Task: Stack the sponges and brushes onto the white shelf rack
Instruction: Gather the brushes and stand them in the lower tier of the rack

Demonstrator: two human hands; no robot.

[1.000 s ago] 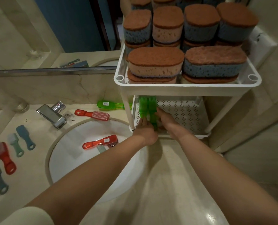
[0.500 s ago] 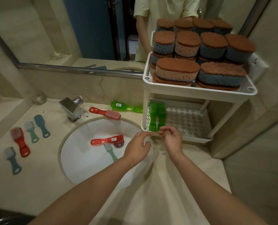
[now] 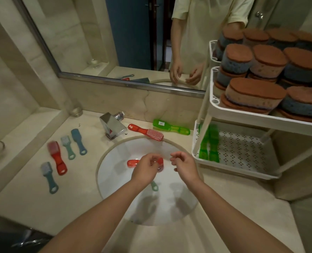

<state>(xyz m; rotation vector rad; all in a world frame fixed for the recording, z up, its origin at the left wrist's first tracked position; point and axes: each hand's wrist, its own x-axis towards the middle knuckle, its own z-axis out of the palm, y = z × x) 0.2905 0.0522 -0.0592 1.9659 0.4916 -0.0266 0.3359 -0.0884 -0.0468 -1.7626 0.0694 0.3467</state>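
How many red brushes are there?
3. The first red brush lies on the counter left of the sink. The second red brush lies behind the sink, by the tap. The third red brush is in the sink, partly hidden by the left hand.

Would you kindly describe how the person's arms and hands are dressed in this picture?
Both forearms are bare; the left hand and right hand wear no gloves, rings or watch that I can see. The wall mirror reflects a pale yellow short-sleeved shirt.
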